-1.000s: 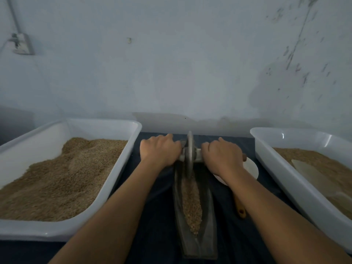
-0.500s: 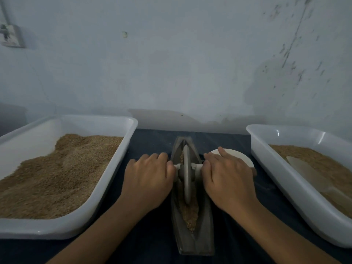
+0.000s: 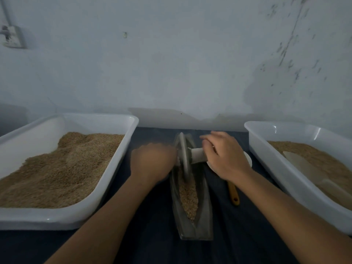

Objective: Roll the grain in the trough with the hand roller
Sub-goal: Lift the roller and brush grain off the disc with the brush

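A narrow dark trough (image 3: 204, 212) lies lengthwise on the dark cloth between two tubs, with a strip of brown grain (image 3: 187, 197) along its bottom. The hand roller (image 3: 183, 155), a thin disc on a pale cross handle, stands upright in the trough's far half. My left hand (image 3: 152, 162), blurred by motion, covers the left handle end with its fingers curled over it. My right hand (image 3: 226, 157) rests on the right handle end, its fingers spread and partly lifted, and a stretch of the pale handle shows beside it.
A white tub (image 3: 114, 168) heaped with grain stands at the left. Another white tub (image 3: 266, 161) at the right holds grain and a pale scoop (image 3: 304, 166). A white dish (image 3: 248, 159) and a wooden-handled tool (image 3: 233, 195) lie right of the trough. The wall is close behind.
The roller has gone from the trough's middle back toward its far end, with both hands following. My right hand's fingers have loosened and spread off the handle.
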A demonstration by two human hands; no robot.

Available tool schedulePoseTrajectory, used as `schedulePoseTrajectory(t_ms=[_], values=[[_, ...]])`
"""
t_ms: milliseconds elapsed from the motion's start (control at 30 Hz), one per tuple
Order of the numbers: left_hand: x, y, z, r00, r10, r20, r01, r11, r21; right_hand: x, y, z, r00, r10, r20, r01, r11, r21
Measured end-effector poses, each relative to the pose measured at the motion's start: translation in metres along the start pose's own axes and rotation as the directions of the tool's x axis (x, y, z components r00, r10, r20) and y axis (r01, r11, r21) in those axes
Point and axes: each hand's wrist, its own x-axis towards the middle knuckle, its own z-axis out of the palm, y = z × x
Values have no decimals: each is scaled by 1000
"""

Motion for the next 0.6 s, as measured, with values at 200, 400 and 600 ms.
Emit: schedulePoseTrajectory(t_ms=[200, 400, 600], values=[[6, 5, 10, 969, -242, -50, 234, 963, -137, -40, 2, -41, 894, -185, -409, 98, 970, -224], [10, 1, 16, 926, -378, -12, 358, 887, -293, -78, 31, -46, 972, -180, 150, 232, 824, -518], [16, 1, 5, 862, -504, 59, 473, 757, -451, -75, 54, -38, 850, -177, 496, 463, 699, -544]])
